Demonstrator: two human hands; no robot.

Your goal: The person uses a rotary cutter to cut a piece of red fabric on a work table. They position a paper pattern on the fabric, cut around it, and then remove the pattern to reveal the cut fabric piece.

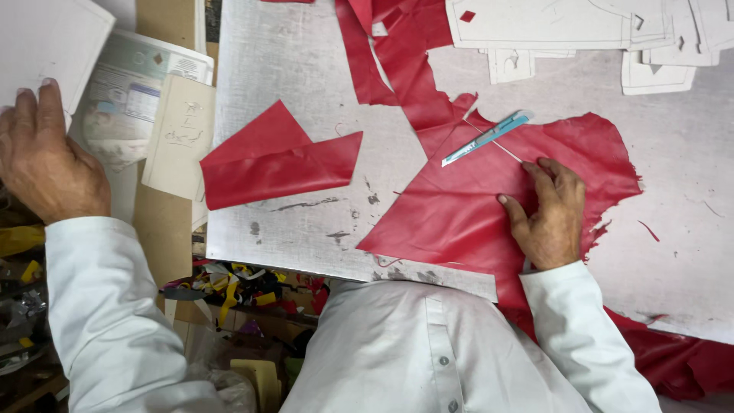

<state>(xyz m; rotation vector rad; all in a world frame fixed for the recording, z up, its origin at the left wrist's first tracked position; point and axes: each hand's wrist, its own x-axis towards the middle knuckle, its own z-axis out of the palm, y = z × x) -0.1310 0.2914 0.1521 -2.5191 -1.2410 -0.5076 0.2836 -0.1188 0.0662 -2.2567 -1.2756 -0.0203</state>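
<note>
a white long-sleeved button-front shirt, cuffs at both wrists, small pale buttons.

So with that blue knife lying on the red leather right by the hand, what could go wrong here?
The blue utility knife lies close to the right hand pressing the large red leather sheet; fingers might brush its tip. The left hand reaches away to the white card, so attention may be split. The sheet overhangs the table edge and could slide.

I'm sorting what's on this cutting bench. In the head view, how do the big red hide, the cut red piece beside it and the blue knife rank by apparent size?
Largest to smallest:
1. big red hide, under the right hand
2. cut red piece, lying apart on the board
3. blue knife, resting on the hide
</note>
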